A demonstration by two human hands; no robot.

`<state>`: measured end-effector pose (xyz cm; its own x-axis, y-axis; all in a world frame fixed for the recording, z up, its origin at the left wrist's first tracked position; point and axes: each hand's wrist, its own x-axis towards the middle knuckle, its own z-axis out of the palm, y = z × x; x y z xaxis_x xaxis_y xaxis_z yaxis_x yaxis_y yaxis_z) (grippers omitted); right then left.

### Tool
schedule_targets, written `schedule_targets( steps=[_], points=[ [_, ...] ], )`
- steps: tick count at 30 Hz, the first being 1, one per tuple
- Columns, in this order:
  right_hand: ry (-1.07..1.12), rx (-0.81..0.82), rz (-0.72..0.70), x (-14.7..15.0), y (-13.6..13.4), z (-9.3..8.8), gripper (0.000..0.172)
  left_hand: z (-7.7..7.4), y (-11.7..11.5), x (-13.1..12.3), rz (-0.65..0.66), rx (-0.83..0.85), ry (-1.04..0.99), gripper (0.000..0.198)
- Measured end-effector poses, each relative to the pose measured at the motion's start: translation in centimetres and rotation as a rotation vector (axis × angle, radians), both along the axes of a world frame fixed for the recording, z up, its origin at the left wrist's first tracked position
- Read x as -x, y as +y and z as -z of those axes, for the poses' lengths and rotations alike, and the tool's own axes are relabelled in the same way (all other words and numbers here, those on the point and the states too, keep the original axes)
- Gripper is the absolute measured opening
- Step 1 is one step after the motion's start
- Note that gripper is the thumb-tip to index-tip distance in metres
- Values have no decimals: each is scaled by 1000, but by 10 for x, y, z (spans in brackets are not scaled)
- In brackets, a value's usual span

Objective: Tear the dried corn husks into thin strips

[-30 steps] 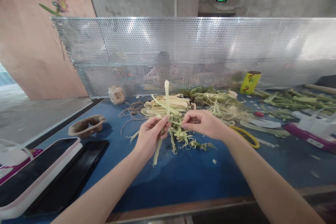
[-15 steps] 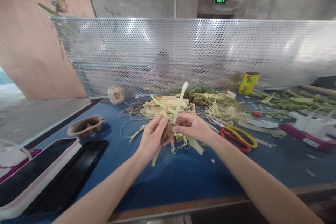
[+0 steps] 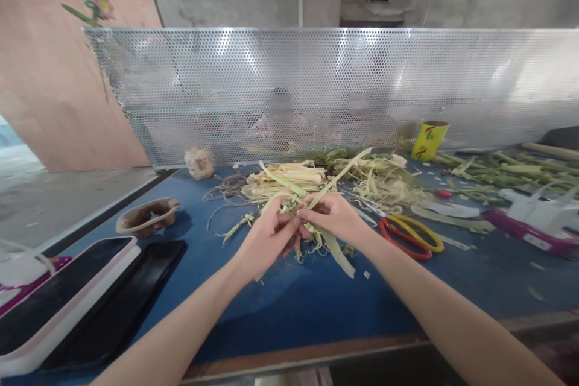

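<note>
My left hand (image 3: 268,235) and my right hand (image 3: 333,219) meet over the middle of the blue table (image 3: 289,307), fingers pinched on a long pale green leaf strip (image 3: 337,178). The strip slants up to the right from my fingertips, and its lower end hangs below my right hand. Under the hands lies a small tangle of green scraps (image 3: 312,245). Just behind them sits a heap of pale strips (image 3: 289,180).
Scissors with red and yellow handles (image 3: 409,233) lie right of my hands. A yellow cup (image 3: 429,140) and more green leaves (image 3: 506,172) are at the back right. A phone in a white case (image 3: 58,301), a brown paper tray (image 3: 147,216) and a twine ball (image 3: 199,163) are on the left. A perforated metal screen (image 3: 316,90) closes the back.
The strip stood upright in my left hand; now both hands have come together on it and it has tipped down to the right.
</note>
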<state>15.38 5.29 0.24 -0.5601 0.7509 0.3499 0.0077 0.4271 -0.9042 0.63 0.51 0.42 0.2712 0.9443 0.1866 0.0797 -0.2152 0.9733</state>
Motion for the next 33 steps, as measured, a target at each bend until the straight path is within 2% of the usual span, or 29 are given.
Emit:
schedule_targets(
  steps=[5, 14, 16, 20, 23, 30, 33],
  points=[
    [67, 12, 118, -1, 3, 1, 23, 1, -1, -2, -4, 6, 10, 53],
    [281, 163, 73, -4, 8, -1, 20, -2, -10, -4, 35, 16, -42, 69],
    [332, 209, 43, -4, 7, -2, 19, -2, -11, -4, 40, 22, -37, 73],
    [343, 291, -114, -6, 5, -3, 24, -3, -9, -2, 28, 32, -15, 70],
    [282, 276, -136, -8, 5, -3, 20, -4, -8, -1, 19, 41, -23, 70],
    [331, 247, -6, -8, 10, -1, 17, -3, -13, -4, 53, 65, -27, 74],
    [242, 200, -22, -8, 9, -2, 18, -3, -11, -2, -9, 75, -81, 68]
  ],
)
